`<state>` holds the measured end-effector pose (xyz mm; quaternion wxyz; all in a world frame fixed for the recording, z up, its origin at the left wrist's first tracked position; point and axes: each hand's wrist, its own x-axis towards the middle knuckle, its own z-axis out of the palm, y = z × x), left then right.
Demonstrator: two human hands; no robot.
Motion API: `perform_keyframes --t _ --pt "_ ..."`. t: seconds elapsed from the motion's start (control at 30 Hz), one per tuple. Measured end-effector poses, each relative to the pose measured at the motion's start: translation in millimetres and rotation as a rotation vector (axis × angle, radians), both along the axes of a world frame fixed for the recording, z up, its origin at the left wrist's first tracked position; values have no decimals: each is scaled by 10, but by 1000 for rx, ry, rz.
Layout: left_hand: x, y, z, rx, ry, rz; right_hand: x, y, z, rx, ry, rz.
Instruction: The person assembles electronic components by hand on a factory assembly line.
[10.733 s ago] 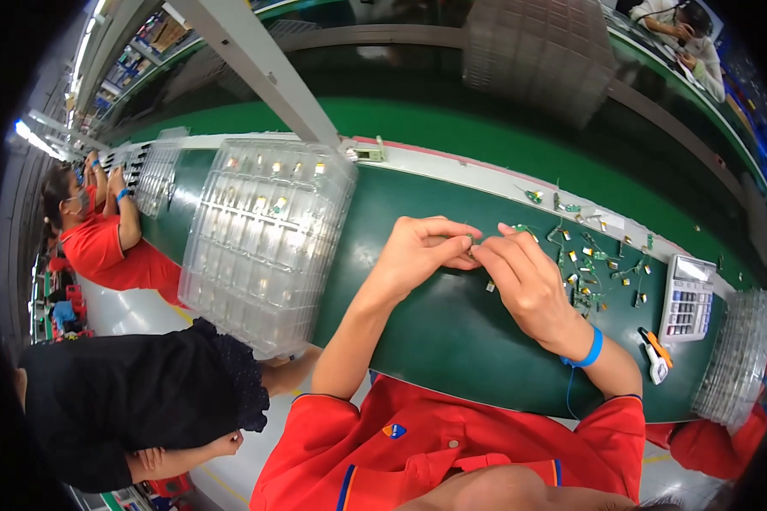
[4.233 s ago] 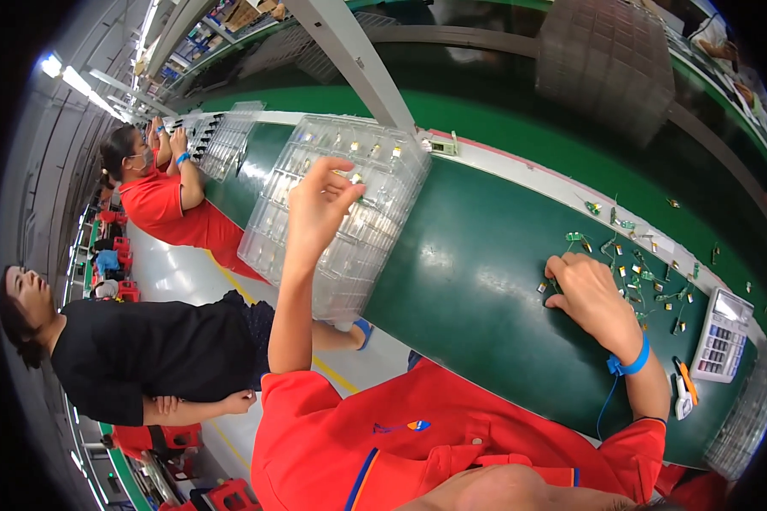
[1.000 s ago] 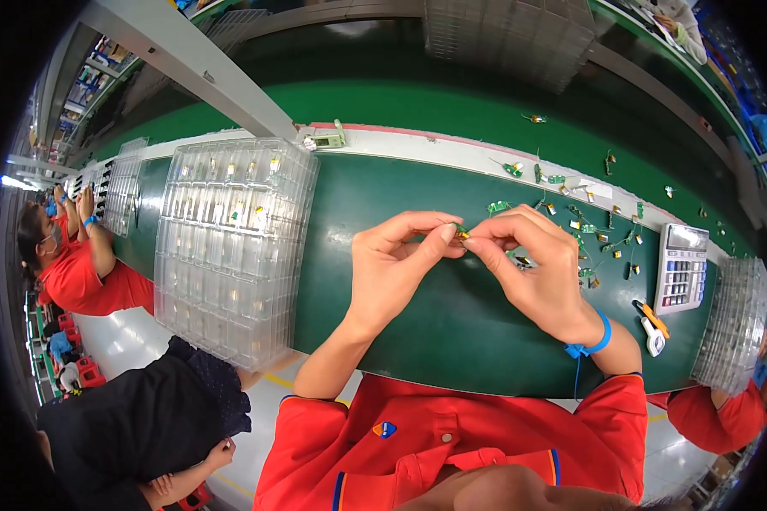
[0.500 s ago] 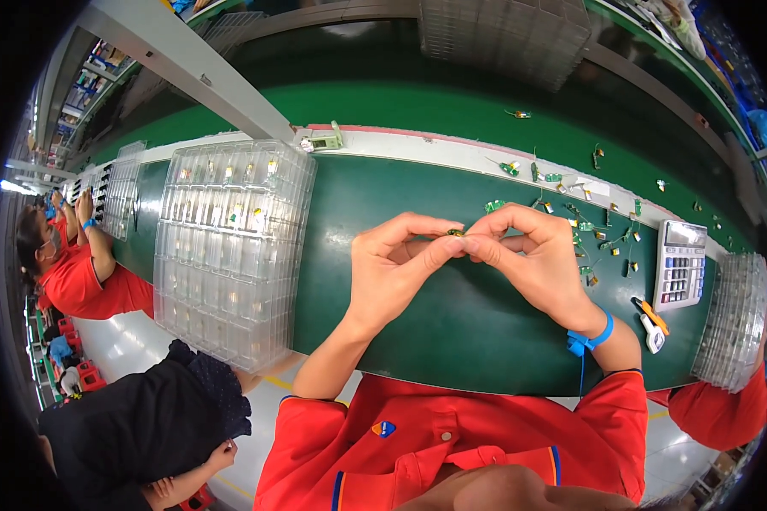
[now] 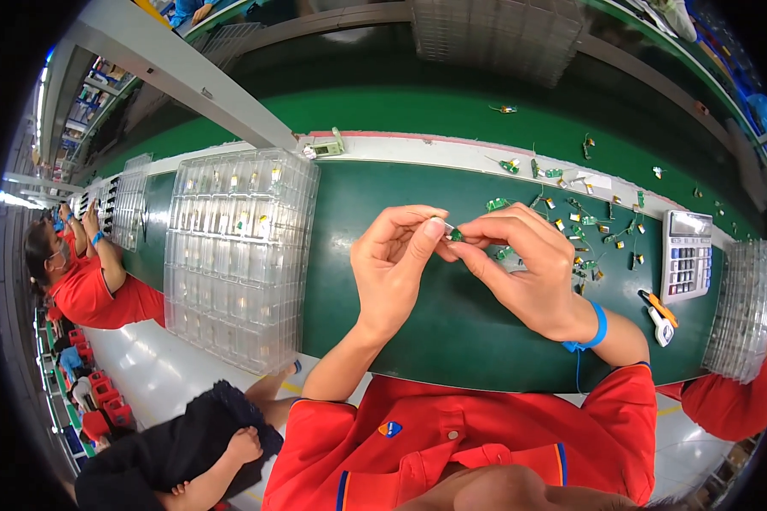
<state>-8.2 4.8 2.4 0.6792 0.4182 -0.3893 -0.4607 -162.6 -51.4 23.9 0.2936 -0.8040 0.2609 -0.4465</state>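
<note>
- We take clock positions from the small green part (image 5: 457,235), which sits between both sets of fingertips, over the table (image 5: 435,324).
- Left hand (image 5: 396,264): thumb and forefinger close in a tight pinch on the part.
- Right hand (image 5: 524,268): thumb and forefinger pinch its other side, with hardly any gap between them.
- Wired green boards (image 5: 590,220) lie scattered from one to three o'clock, some just beside and under the right hand; we note little room on that side.
- A calculator (image 5: 678,274) stands at three o'clock; an orange-handled tool (image 5: 660,309) lies towards four, near the right-hand end.
- A clear tray stack (image 5: 230,281) occupies nine o'clock, its lower corner overhanging the near edge; we see a stretch of bare green surface between it and the left forearm.
- The white ledge (image 5: 383,146) bounds the far edge at twelve o'clock, well apart from the fingers.
- The red shirt (image 5: 477,426) sits close against the near edge at six o'clock.
</note>
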Motion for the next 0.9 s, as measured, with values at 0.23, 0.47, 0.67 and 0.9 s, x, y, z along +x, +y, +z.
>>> perform_keyframes --t 0.23,0.47,0.67,0.9 --pt "18 -11 22 45 70 -93 -22 -18 23 -69 -22 12" --pt "63 29 20 65 44 -210 -35 -16 34 -215 -33 -8" --pt "68 20 6 41 88 -272 -45 -33 34 -216 -10 17" --pt "84 4 -13 37 126 -327 -85 -55 62 -137 -6 61"
